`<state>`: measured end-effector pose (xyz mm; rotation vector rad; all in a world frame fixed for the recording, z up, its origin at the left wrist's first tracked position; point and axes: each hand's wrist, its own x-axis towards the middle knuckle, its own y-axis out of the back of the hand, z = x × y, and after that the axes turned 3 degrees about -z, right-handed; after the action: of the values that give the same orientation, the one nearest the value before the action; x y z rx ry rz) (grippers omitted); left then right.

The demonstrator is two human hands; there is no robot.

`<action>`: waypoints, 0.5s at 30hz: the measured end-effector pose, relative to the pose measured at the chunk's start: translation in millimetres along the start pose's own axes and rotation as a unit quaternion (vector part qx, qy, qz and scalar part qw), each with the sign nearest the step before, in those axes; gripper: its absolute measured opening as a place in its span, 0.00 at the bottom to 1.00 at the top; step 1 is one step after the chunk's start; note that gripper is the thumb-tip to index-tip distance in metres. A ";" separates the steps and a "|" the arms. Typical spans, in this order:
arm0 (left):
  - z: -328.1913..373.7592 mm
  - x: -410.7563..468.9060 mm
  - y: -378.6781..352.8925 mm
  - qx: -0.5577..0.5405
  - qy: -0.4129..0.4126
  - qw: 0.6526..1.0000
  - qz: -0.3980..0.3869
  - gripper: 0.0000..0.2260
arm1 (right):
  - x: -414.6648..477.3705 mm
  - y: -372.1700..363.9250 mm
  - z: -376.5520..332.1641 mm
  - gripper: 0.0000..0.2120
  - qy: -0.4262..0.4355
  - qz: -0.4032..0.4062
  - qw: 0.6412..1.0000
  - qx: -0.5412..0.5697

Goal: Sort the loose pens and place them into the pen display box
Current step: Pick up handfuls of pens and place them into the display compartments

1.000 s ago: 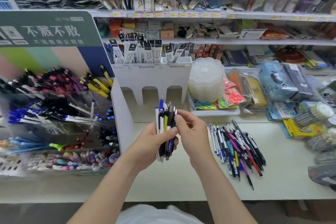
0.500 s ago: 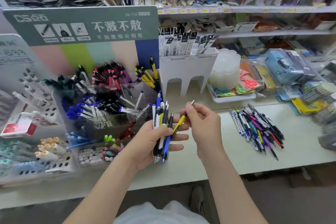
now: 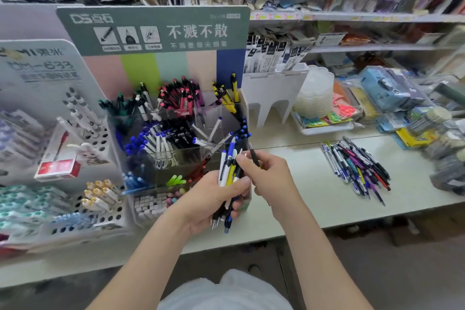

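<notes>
My left hand [image 3: 211, 202] grips an upright bundle of pens [image 3: 230, 171], blue, white, yellow and black, in front of the clear pen display box [image 3: 221, 121]. The box's compartments hold pens grouped by colour: red, black, blue, yellow. My right hand [image 3: 270, 178] pinches a single dark pen [image 3: 254, 157] beside the top of the bundle. A pile of loose pens [image 3: 357, 166] lies on the white counter [image 3: 314, 194] to the right of both hands.
A white perforated rack [image 3: 83, 148] with markers stands left of the box. A white cardboard stand [image 3: 274, 93] with refills, stacked clear lids [image 3: 314, 93] and packaged stationery [image 3: 392, 93] sit behind. Shelves of goods fill the back. The counter's front edge is near my arms.
The view has swung left, bringing the display box behind my hands. My right hand held a yellow pen half a second ago; now it pinches a dark pen by the bundle.
</notes>
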<state>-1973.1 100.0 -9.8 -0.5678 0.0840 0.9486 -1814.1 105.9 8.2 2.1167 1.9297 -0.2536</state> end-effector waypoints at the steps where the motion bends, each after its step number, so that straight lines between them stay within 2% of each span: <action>1: 1.3 -0.8 1.1 0.001 0.004 1.000 0.001 0.10 | 1.0 1.2 0.9 0.05 -0.006 -0.006 1.000 0.007; 6: 2.1 -1.1 6.5 -0.023 0.028 0.999 0.013 0.10 | 3.0 4.3 -4.7 0.03 -0.010 -0.019 1.000 0.019; 10: 4.7 0.1 4.7 -0.011 0.031 0.999 0.017 0.07 | 11.4 5.2 -4.4 0.08 -0.018 -0.021 1.000 -0.005; 13: 4.0 1.5 5.2 -0.026 0.030 0.999 0.017 0.07 | 22.9 3.6 -1.5 0.08 0.012 0.043 0.999 0.007; 15: 0.8 2.3 6.8 -0.020 0.026 0.999 0.019 0.07 | 26.1 3.7 -5.9 0.07 0.075 0.115 0.988 0.071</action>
<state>-1977.2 105.2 -12.7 -0.6303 0.1236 0.9739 -1808.1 132.2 6.2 2.4934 1.7688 -0.1962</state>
